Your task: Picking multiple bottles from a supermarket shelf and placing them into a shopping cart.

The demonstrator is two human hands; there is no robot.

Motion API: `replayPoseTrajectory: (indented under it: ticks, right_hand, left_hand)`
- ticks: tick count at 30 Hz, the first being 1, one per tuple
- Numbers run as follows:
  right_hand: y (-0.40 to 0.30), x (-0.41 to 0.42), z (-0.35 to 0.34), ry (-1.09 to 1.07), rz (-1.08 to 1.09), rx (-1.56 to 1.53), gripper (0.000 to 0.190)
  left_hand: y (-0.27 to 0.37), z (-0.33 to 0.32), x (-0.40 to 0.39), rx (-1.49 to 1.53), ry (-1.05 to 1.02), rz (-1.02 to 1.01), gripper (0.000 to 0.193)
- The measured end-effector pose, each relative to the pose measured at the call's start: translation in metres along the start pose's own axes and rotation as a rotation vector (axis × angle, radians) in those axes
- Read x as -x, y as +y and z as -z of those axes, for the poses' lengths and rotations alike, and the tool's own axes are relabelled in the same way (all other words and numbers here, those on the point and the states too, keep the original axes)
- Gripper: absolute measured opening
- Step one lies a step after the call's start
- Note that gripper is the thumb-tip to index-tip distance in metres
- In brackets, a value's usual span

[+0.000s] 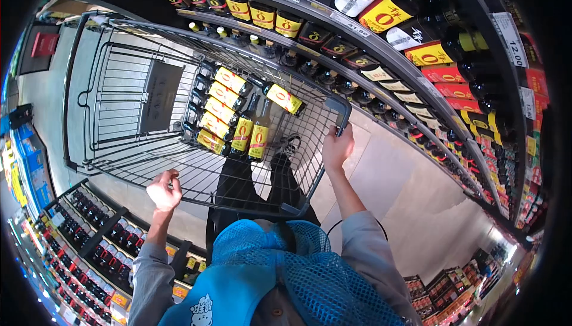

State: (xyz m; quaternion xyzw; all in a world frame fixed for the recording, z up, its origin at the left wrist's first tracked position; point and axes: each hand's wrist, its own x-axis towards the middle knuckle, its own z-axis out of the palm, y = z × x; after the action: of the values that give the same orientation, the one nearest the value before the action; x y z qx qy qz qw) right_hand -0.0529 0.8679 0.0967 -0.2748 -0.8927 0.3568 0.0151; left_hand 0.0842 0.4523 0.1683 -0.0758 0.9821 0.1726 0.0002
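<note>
A grey wire shopping cart (308,85) stands in front of me. My right hand (338,147) grips its rim just below the dark plastic corner piece (338,108). On the near side rim, my left hand (164,190) has its fingers curled over the wire. Inside the basket, several dark sauce bottles (218,108) with yellow labels lie in a row against the far end. Two more bottles (259,138) lie side by side next to that row, and another bottle (284,98) rests at an angle near the shelf side.
A shelf (313,6) packed with dark bottles and price tags runs along the cart's far side. Large jugs (386,15) stand on its upper level. Behind my left arm is another bottle display (120,236). Pale floor tiles (380,183) extend to the right, towards stacked goods (449,283).
</note>
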Motion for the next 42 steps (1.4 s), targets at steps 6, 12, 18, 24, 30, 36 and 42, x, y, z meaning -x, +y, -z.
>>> replayPoseTrajectory:
  ticks: [6, 12, 18, 24, 30, 36, 42]
  right_hand:
    - [0.000, -0.003, -0.006, 0.052, 0.066, -0.087, 0.022]
    - [-0.005, 0.000, -0.004, 0.073, 0.100, -0.067, 0.026]
    - [-0.007, 0.003, 0.000, 0.006, 0.002, -0.009, 0.028]
    - [0.000, 0.001, -0.003, 0.035, -0.005, 0.042, 0.029]
    - [-0.001, 0.000, -0.004, 0.078, 0.053, 0.077, 0.028]
    - [-0.006, 0.000, -0.004, 0.128, 0.079, 0.026, 0.024]
    - [-0.008, -0.001, -0.004, 0.215, 0.192, 0.031, 0.022]
  left_hand:
    - [-0.001, 0.003, -0.003, 0.003, 0.016, 0.007, 0.007]
    - [0.003, 0.006, -0.015, -0.071, -0.173, 0.132, 0.010]
    - [0.078, 0.007, -0.137, 0.438, -0.279, -0.009, 0.012]
    - [0.239, 0.029, -0.343, 0.775, -0.018, -0.383, 0.020]
    - [0.297, 0.020, -0.502, 0.440, 0.116, -0.380, 0.030]
    - [0.254, 0.001, -0.593, 0.372, 0.171, -0.517, 0.028]
    - [0.231, -0.006, -0.615, 0.330, 0.262, -0.630, 0.027]
